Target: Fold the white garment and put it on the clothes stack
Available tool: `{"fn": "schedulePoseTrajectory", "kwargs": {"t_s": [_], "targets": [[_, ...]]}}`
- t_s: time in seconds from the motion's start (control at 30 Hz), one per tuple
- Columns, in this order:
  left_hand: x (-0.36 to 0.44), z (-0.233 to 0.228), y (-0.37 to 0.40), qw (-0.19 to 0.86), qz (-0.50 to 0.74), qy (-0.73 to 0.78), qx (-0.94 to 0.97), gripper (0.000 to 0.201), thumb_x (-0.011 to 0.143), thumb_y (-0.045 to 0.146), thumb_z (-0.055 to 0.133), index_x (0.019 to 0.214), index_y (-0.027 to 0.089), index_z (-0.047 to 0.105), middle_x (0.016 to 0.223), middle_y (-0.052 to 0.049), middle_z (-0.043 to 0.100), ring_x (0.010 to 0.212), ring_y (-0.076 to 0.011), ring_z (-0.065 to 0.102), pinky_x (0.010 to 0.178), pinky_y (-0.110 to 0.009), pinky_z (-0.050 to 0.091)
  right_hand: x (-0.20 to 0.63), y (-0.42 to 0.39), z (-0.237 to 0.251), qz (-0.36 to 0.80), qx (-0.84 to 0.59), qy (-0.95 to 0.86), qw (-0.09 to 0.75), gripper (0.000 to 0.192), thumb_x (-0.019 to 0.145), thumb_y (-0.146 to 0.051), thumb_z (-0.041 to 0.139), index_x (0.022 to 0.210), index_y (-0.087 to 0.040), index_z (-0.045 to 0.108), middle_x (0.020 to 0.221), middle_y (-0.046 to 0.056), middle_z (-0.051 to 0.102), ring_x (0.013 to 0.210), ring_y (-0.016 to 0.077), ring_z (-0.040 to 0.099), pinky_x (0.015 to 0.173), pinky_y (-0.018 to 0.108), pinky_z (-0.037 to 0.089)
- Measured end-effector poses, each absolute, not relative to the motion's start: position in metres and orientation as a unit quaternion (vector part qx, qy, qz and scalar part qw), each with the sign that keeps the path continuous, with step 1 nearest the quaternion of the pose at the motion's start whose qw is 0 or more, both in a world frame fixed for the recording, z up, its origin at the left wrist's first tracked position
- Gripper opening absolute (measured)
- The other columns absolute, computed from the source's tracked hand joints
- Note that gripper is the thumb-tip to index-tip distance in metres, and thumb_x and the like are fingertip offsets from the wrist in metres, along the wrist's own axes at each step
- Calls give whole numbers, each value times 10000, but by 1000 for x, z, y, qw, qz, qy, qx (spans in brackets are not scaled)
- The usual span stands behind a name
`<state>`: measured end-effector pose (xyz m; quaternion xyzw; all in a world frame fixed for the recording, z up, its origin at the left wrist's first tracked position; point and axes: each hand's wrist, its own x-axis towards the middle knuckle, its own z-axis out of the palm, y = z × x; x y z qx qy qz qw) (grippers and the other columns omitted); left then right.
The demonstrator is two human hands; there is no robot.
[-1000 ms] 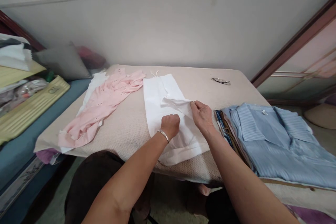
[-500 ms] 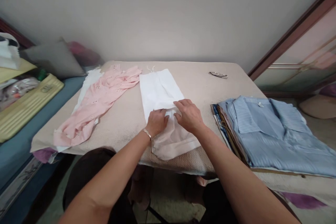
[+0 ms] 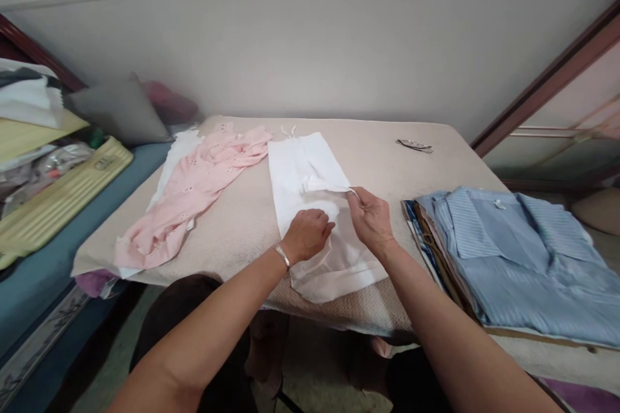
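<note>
A white garment (image 3: pixel 310 158) with a drawstring at its far end lies in front of me, its near part thinner and slightly see-through. My right hand (image 3: pixel 371 216) pinches an edge of its upper layer at the right side and holds it a little raised. Curled over the middle of the cloth is my left hand (image 3: pixel 309 234), closed, with a fold of the thin fabric at its fingers; the fingertips are partly hidden. Left of the garment lies a crumpled pink eyelet garment (image 3: pixel 194 190) with white cloth under it.
A stack of folded clothes with a blue striped shirt (image 3: pixel 527 264) on top lies at the right of the cloth-covered table (image 3: pixel 378 168). Eyeglasses (image 3: pixel 414 146) rest near the back. On the left are a grey cushion (image 3: pixel 121 110) and a yellow ribbed object (image 3: pixel 62 197).
My right hand has lifted the garment's edge and drawn it to the right. My left hand has moved slightly nearer me and its fingers have curled in. The view has shifted a little.
</note>
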<state>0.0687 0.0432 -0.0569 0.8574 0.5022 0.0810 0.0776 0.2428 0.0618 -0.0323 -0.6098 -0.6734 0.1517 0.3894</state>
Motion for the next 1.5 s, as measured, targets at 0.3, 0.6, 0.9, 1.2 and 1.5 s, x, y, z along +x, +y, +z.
{"fn": "schedulePoseTrajectory", "kwargs": {"t_s": [0.3, 0.6, 0.9, 1.2, 1.5], "targets": [[111, -77, 82, 53, 97, 610, 785, 203, 991, 258, 445, 1110, 167, 582, 1122, -125, 610, 1017, -244, 609, 806, -349, 498, 255, 72, -26, 235, -613, -518, 549, 350, 919, -420, 463, 632, -225, 414, 621, -51, 337, 620, 133, 356, 584, 257, 307], [100, -97, 63, 40, 136, 512, 847, 497, 1040, 513, 322, 1427, 242, 477, 1584, -110, 409, 1487, -285, 301, 1179, -532, 257, 255, 68, -28, 216, -600, -565, 523, 388, 962, -452, 406, 787, -191, 632, 728, -4, 580, 726, 170, 523, 691, 260, 403], [65, -75, 88, 109, 68, 480, 868, 408, 1042, 408, 359, 1340, 221, 566, 1370, -105, 612, 1312, -234, 519, 1125, -423, 367, 247, 52, -40, 201, -522, -750, 354, 341, 999, -314, 442, 1181, -249, 723, 1224, 55, 717, 1117, 207, 642, 983, 306, 443], [-20, -24, -19, 88, -12, 527, 845, 163, 937, 374, 555, 1022, 235, 574, 1032, -70, 653, 1004, -247, 624, 862, -361, 481, 249, 26, -50, 212, -455, -857, 115, 334, 871, -352, 711, 1174, -214, 721, 1245, 95, 693, 1150, 259, 625, 973, 360, 457], [7, -60, -58, 113, 63, 588, 799, 69, 871, 232, 523, 937, 241, 541, 925, -32, 663, 846, -211, 634, 729, -329, 445, 222, -10, -29, 158, -448, -879, 43, 163, 915, -236, 578, 777, -216, 663, 812, 27, 686, 732, 183, 621, 642, 295, 353]]}}
